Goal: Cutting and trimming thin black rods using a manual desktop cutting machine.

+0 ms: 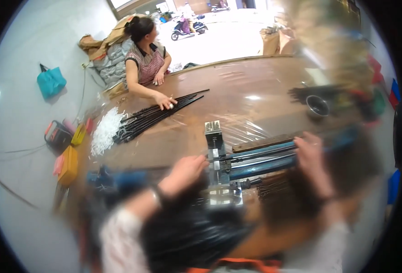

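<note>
A thin black rod lies across a bench fixture with blue rails and a metal clamp block. My left hand is closed at the rod's left end, close beside the clamp. Toward the other end, my right hand pinches the rod above the rails. The fingertips of both hands are slightly blurred. Under my left forearm spreads a dark, shiny pile, too smeared to name.
Across the table, a co-worker's hand rests on a bundle of black rods. Beside it lies a heap of white strips. A dark bowl stands at the right. Yellow bins are at the left edge.
</note>
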The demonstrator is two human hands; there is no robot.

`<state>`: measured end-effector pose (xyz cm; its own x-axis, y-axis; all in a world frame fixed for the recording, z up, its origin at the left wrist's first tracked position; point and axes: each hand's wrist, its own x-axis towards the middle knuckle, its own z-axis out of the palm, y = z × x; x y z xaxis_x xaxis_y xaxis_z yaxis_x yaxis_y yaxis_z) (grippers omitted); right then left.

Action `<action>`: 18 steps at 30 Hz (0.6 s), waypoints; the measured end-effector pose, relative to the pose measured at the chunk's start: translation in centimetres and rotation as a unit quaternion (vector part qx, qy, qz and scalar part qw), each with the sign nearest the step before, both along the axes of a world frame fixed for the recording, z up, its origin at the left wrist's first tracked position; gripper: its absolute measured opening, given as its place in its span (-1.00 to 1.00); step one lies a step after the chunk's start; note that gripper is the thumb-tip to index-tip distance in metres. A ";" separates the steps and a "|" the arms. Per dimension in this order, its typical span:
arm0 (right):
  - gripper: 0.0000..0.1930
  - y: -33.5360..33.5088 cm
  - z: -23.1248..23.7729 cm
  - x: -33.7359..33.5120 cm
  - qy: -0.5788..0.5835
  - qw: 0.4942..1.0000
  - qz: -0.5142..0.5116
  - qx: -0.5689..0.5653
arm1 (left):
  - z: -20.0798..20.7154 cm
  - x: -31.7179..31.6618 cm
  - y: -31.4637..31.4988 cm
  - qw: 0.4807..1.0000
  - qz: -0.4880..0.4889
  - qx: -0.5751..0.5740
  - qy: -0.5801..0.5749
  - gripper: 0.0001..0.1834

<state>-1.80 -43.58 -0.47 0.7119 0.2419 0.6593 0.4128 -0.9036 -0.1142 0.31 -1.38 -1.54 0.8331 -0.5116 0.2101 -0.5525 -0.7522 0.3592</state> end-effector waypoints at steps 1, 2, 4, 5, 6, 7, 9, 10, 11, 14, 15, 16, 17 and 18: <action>-0.85 1.1 0.2 -1.1 -0.064 0.998 0.013 -0.014 | 0.0 0.1 -0.7 1.000 0.002 0.017 -0.007 -0.80; -0.83 3.5 -1.0 -0.4 -0.066 0.995 0.079 -0.003 | 1.0 -1.0 0.3 0.998 0.055 0.025 0.021 -0.79; -0.70 4.4 -2.9 -1.7 -0.024 0.989 0.144 -0.010 | 1.5 -1.3 -0.5 0.995 0.084 0.043 0.024 -0.79; -0.59 4.3 -3.0 -3.0 0.012 0.987 0.162 -0.011 | 1.7 -1.2 -1.3 0.993 0.106 0.053 0.024 -0.78; -0.60 4.4 -2.8 -4.1 0.029 0.987 0.159 -0.011 | 2.0 -1.0 -2.0 0.994 0.090 0.049 0.027 -0.78; -0.60 4.4 -2.4 -4.8 0.034 0.989 0.144 -0.015 | 2.4 -0.8 -2.5 0.993 0.093 0.053 0.043 -0.78; -0.63 5.4 -3.1 -4.5 0.073 0.982 0.175 0.014 | 2.7 -1.0 -2.1 0.989 0.115 0.074 0.055 -0.77; -0.63 5.8 -3.5 -4.3 0.073 0.981 0.178 0.006 | 2.8 -1.1 -1.9 0.987 0.123 0.088 0.056 -0.77; -0.63 6.0 -3.5 -4.4 0.072 0.982 0.175 0.005 | 2.8 -0.9 -1.9 0.986 0.126 0.096 0.057 -0.78; -0.59 6.7 -3.6 -4.3 0.107 0.975 0.190 0.031 | 2.4 -0.7 -1.0 0.986 0.126 0.089 0.070 -0.78; -0.59 7.3 -3.7 -4.0 0.108 0.976 0.187 0.031 | 2.1 -0.6 -1.0 0.986 0.123 0.088 0.070 -0.78; -0.61 7.9 -3.8 -3.6 0.109 0.971 0.206 0.051 | 1.8 -0.4 -1.1 0.988 0.122 0.079 0.059 -0.78; -0.63 8.4 -4.0 -3.2 0.109 0.965 0.228 0.072 | 1.7 -0.5 -1.0 0.989 0.125 0.069 0.047 -0.78; -0.63 8.5 -4.7 -2.9 0.110 0.966 0.225 0.069 | 1.7 -0.5 -1.2 0.989 0.121 0.066 0.047 -0.78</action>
